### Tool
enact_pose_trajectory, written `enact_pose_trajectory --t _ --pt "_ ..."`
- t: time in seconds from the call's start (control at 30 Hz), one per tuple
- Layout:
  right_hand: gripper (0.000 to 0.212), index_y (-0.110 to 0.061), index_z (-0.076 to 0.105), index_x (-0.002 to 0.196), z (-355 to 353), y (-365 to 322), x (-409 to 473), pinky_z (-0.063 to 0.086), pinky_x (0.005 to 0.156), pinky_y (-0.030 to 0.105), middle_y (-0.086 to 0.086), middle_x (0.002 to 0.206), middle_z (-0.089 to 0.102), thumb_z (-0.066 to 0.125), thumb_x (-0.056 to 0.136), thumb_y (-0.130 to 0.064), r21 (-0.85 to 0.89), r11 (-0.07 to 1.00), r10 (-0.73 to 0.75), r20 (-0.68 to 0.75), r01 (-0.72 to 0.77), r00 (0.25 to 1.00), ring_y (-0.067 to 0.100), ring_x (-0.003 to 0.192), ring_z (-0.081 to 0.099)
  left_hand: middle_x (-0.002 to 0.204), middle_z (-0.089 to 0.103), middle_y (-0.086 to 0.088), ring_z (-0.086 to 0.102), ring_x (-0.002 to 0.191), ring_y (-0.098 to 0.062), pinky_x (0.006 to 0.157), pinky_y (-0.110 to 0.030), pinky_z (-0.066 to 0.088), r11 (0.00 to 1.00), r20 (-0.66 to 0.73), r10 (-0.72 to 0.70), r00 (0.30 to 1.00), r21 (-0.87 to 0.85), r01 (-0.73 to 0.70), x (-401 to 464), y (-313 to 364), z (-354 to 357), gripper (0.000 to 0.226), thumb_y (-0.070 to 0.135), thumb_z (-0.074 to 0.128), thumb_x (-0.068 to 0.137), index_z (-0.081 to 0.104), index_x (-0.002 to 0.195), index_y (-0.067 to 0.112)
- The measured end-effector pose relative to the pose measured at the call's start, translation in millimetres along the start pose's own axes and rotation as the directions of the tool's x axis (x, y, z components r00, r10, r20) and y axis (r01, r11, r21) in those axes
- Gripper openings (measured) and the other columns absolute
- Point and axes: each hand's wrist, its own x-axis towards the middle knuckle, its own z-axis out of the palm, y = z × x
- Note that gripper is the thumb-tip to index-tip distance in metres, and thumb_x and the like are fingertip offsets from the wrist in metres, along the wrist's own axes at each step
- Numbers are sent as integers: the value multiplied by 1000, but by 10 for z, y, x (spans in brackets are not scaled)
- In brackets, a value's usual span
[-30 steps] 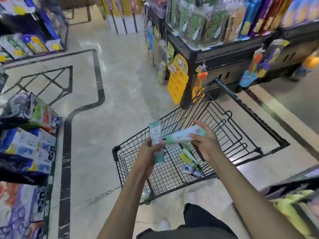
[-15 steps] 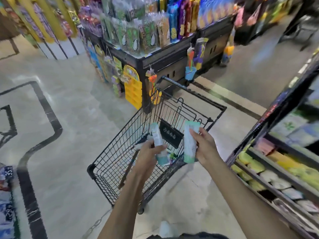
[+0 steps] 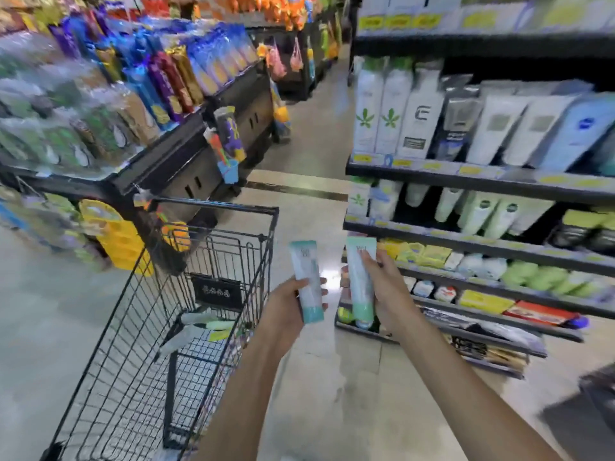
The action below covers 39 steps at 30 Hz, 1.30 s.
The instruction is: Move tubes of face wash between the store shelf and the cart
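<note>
We have turned from the cart (image 3: 206, 294) toward the store shelf (image 3: 466, 181). Our left hand (image 3: 286, 304) grips one tube (image 3: 307, 281), our right hand (image 3: 387, 291) the other tube (image 3: 361, 281), both upright, now clear of the basket. We judge shelving comes next.

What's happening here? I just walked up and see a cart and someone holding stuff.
A person stands in a store aisle with a tube of face wash in each hand. The left hand holds one tube upright beside the cart; the right hand holds another tube in front of the shelf of toiletries. A few more items lie in the cart. Neither tube is on the shelf yet.
</note>
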Motion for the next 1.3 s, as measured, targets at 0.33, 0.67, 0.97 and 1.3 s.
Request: enact_pose_trajectory --t 0.33,0.67,0.97,1.3 --pt "36 -14 64 118 -1677 -329 -510 58 65 36 16 102 75 70 88 5 27 997 -63 -153 68 986 24 76 73 122 69 -26 66 94 -34 68 -39 59 965 155 11 988 257 -51 172 -1012 1396 50 0 73 84 60 133 4" --pt "34 -30 63 124 -2548 -428 -737 61 81 44 -2 108 79 72 96 -14 84 990 -87 -251 112 964 19 96 75 109 74 -13 72 86 -23 68 -35 60 947 262 -34 965 316 -53 256 -1499 2197 35 -2 64 95 63 130 5" --pt "45 -23 62 130 -2930 -559 -526 56 85 43 6 119 76 74 90 -5 115 985 -84 -323 128 943 25 107 72 120 75 -10 73 101 -31 92 -52 55 934 314 -104 944 358 -16 669 -1691 2631 37 2 69 94 63 127 16" --pt "45 -16 62 129 -3172 -786 -38 58 76 39 10 117 75 74 89 -1 123 978 -103 -413 167 905 27 95 74 122 74 -9 70 109 -38 79 -45 60 934 327 -174 929 354 51 1230 -1682 2953 44 -1 71 90 62 128 20"
